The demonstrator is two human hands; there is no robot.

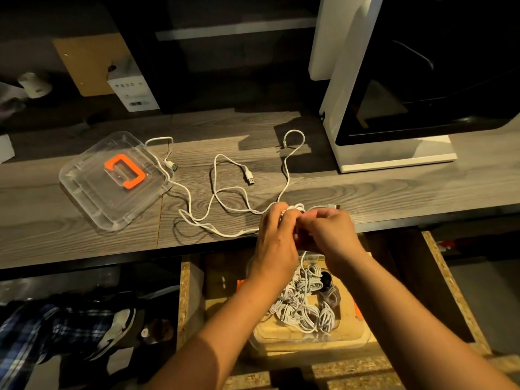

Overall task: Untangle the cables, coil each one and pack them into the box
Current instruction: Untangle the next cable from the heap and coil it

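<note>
Cable wound into a small white bundle sits at the desk's front edge, right of its middle, held by both hands. The left hand has its fingers curled round the bundle from the left. The right hand meets it from the right, fingertips pinching at the same bundle, and a plug end pokes out just past its knuckles. From the bundle, loose cables trail leftward and back across the desk in slack, crossing loops. One USB plug lies near the desk's middle, and one strand hooks round toward the back edge. Another runs to the clear lid, which lies flat toward the left end with its orange handle up, and its plug rests just beside the lid's right edge. Below the front edge, under the forearms, the clear box stands in an open chipboard drawer, holding a heap of white coils. A white machine stands at the desk's right back corner. A shoe shows on the floor at lower left.
</note>
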